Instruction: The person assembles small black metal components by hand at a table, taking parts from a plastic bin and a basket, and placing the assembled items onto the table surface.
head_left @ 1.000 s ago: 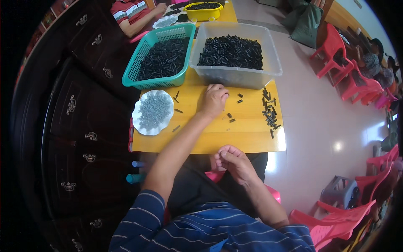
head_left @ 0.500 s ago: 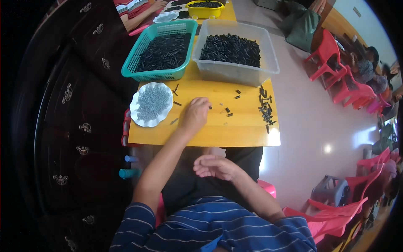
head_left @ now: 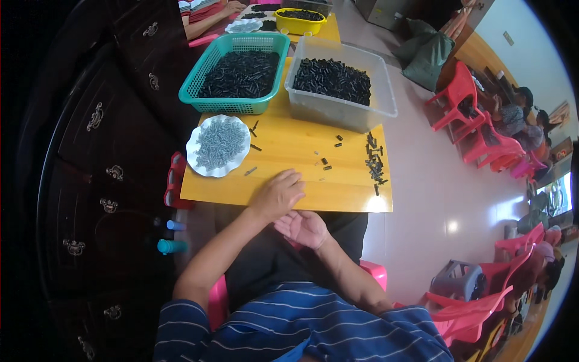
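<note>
My left hand point(head_left: 278, 194) rests at the near edge of the yellow table point(head_left: 234, 188), back up, with fingers curled together; anything under them is hidden. Just below the edge my right hand point(head_left: 306, 229) is held palm up, open and slightly cupped, its fingertips close under my left hand. Several short black cylinders point(head_left: 325, 164) lie to the right of my left hand. Beyond them, black pieces point(head_left: 374, 163) are strewn along the right edge. On the left stands a white scalloped plate point(head_left: 194, 158) heaped with small clear grey pieces point(head_left: 221, 142).
A teal basket point(head_left: 252, 107) and a clear plastic bin point(head_left: 338, 116), both filled with black parts, stand at the table's far side. Dark drawers point(head_left: 90, 175) rise on the left. Pink chairs point(head_left: 458, 90) line the right. A co-worker's arm point(head_left: 211, 23) and a yellow tub point(head_left: 300, 25) are farther off.
My left hand has drawn back from mid-table to the near edge, and the small dark piece at its fingertips is out of sight. My right hand has turned palm up beneath it.
</note>
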Action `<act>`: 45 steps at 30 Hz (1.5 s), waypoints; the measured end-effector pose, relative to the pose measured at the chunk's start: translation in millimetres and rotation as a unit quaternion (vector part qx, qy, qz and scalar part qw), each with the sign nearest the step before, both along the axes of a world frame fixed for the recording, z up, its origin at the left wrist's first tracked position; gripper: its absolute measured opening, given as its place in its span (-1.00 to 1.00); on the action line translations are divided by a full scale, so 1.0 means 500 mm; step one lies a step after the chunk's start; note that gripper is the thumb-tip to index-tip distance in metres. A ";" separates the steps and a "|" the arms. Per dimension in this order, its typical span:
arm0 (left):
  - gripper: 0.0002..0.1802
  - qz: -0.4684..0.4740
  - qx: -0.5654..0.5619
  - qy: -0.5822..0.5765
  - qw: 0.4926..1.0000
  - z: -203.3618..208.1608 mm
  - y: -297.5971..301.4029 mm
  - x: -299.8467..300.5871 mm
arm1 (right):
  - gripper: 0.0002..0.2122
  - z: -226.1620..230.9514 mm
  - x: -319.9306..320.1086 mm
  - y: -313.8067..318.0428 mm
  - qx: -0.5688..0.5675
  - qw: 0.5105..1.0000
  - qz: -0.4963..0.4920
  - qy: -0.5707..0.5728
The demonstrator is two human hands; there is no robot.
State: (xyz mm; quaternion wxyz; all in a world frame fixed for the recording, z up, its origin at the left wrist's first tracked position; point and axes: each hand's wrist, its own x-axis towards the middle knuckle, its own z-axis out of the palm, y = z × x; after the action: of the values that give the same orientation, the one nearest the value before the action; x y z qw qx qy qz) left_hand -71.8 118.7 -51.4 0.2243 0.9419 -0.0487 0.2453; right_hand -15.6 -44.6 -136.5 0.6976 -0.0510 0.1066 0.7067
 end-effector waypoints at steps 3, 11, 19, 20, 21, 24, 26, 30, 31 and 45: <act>-0.75 -0.017 0.010 -0.030 0.999 -0.018 -0.007 -0.009 | -0.55 0.012 0.006 0.000 -0.012 1.000 -0.002 0.001; -0.70 -0.074 -0.009 -0.098 0.992 -0.038 -0.097 -0.077 | -0.67 -0.027 0.009 -0.021 -0.025 0.999 -0.042 -0.023; -0.66 -0.080 0.005 -0.111 0.991 -0.048 -0.099 -0.080 | -0.69 -0.008 -0.005 -0.003 -0.026 0.998 -0.057 -0.023; -0.66 -0.079 0.002 -0.106 0.991 -0.046 -0.098 -0.080 | -0.69 -0.003 -0.004 0.000 -0.027 0.998 -0.058 -0.024; -0.65 -0.078 0.002 -0.107 0.991 -0.044 -0.098 -0.081 | -0.69 0.001 -0.006 0.004 -0.028 0.998 -0.059 -0.025; -0.69 -0.069 0.003 -0.117 0.991 -0.046 -0.100 -0.078 | -0.70 0.006 -0.013 0.017 -0.032 0.997 -0.062 -0.019; -0.76 -0.082 -0.008 -0.094 0.992 -0.030 -0.101 -0.080 | -0.71 0.004 -0.021 0.016 -0.037 0.997 -0.067 -0.013; -0.81 -0.076 -0.018 -0.092 0.993 -0.027 -0.106 -0.075 | -0.72 0.004 -0.046 0.010 -0.052 0.996 -0.079 0.001; -0.80 -0.076 -0.020 -0.084 0.993 -0.021 -0.107 -0.078 | -0.72 0.008 -0.051 0.004 -0.057 0.995 -0.084 0.005; -0.87 -0.032 -0.173 -0.048 0.983 0.058 -0.035 -0.032 | -0.78 0.457 0.278 0.008 -0.069 0.976 -0.103 -0.180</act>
State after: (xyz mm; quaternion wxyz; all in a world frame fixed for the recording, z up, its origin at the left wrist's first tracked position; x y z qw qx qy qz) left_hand -87.7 101.1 -22.5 0.3890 0.8739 -0.0463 0.2879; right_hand 123.2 -40.7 91.7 0.7689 -0.2139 0.0328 0.6016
